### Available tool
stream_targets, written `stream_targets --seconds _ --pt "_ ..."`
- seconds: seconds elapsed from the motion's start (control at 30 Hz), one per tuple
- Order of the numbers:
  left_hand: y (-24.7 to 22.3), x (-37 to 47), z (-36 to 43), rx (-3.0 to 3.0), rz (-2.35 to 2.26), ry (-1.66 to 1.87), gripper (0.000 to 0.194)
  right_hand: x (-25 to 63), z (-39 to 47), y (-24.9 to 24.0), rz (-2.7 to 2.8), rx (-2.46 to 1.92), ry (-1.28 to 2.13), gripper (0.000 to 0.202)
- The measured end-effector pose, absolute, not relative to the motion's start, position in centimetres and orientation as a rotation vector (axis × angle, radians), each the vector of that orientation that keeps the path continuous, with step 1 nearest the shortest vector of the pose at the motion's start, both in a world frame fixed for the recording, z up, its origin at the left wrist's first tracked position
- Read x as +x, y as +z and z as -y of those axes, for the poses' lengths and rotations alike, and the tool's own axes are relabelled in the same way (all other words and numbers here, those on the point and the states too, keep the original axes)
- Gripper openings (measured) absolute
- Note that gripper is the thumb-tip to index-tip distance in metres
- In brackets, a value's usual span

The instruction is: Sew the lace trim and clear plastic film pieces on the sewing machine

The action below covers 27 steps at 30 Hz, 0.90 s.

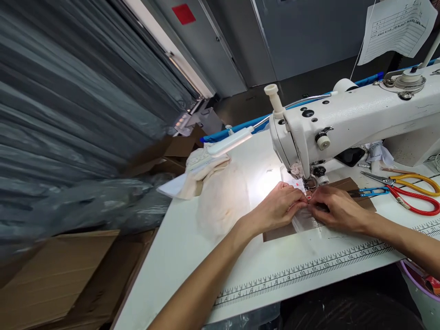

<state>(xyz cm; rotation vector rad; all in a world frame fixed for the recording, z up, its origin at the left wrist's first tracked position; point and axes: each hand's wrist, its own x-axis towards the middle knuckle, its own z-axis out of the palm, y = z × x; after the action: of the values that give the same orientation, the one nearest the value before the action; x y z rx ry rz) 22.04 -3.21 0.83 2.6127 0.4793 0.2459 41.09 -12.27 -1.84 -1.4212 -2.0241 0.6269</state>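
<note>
Head view: the bucket below the counter's right edge has a purple rim and something red inside, too cut off to name. At your left, a cardboard box has its flap over a dark inside; you cannot tell its contents. Your left hand and right hand nearly meet, fingers bent and closed, both pinching thin cloth just in front of the sewing machine's needle area. Blue snips lie beside your right hand, near scissors.
</note>
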Motion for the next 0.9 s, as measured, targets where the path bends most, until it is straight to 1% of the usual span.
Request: stream_targets --seconds 0.03,0.13,0.17,0.2,0.23,0.27,0.37,0.43,0.5,0.57,0.63,0.8,0.9 --pt "1.4 22.0 3.3 2.574 -0.479 0.224 0.023 40.9 12.2 -1.6 1.973 -1.416 0.754 0.017" --pt "2.3 21.8 2.9 2.417 -0.57 0.202 0.024 40.4 12.0 -0.7 1.72 -1.411 1.285 0.024" --pt "2.2 21.7 2.6 2.383 -0.624 0.211 0.026 40.1 11.9 -0.4 1.662 -1.44 1.412 0.024" --pt "1.9 21.7 2.1 2.381 -0.682 0.229 0.027 39.9 11.7 -0.2 1.655 -1.495 1.451 0.025" --pt "1.5 21.7 1.6 2.417 -0.735 0.244 0.027 39.6 11.6 -0.1 1.703 -1.575 1.393 0.024" --pt "1.0 21.8 1.0 2.487 -0.777 0.254 0.026 39.3 11.5 -0.1 1.786 -1.672 1.249 0.023" --pt "-0.7 21.9 -0.2 2.787 -0.831 0.304 0.017 38.6 11.2 -0.6 1.987 -1.883 0.624 0.007" --pt "-1.3 21.8 -0.3 2.931 -0.864 0.419 0.016 38.6 11.3 -1.4 2.077 -1.835 0.392 0.014" --pt "-1.4 21.5 0.6 2.98 -0.908 0.575 0.014 38.9 11.5 -2.2 2.184 -1.674 0.313 0.013" --pt "-1.2 21.1 2.3 2.956 -0.912 0.715 0.02 39.3 11.7 -2.9 2.248 -1.555 0.287 0.018" --pt "-1.2 20.8 4.3 2.914 -0.893 0.781 0.025 39.5 11.8 -3.4 2.243 -1.521 0.26 0.023" --pt "-2.1 19.9 7.0 2.902 -1.04 0.562 0.022 39.8 11.8 -3.7 2.207 -1.479 0.28 0.029" --pt "-2.0 19.1 6.5 2.745 -1.051 0.601 0.021 39.8 11.8 -3.7 2.196 -1.459 0.326 0.033"
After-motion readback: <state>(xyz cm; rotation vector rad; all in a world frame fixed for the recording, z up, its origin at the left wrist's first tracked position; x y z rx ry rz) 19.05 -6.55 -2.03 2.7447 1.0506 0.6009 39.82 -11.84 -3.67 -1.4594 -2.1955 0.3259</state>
